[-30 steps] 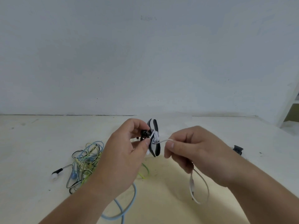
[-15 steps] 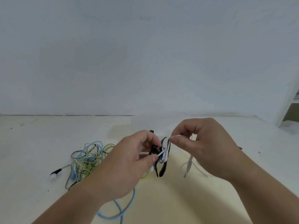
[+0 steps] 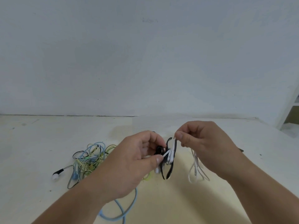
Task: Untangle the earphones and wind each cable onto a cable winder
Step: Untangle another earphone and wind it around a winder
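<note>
White wall (image 3: 145, 62) up top, cream desk (image 3: 32, 139) below, cables (image 3: 90, 159) lower left; left hand (image 3: 129, 164) grips winder (image 3: 169, 172), right hand (image 3: 208, 146) fingers (image 3: 179, 136) pinch white cable (image 3: 195, 165).

Plain indoor room, exact kind unclear: home or bare workroom. Pale painted wall (image 3: 145, 62), faint marks only. Off-white desk (image 3: 32, 135) butted against it, scuffed, dark specks. White shelf frame (image 3: 289, 109) at far right edge, dim opening behind. Coloured cable tangle (image 3: 90, 159) lying loose on desk.
</note>
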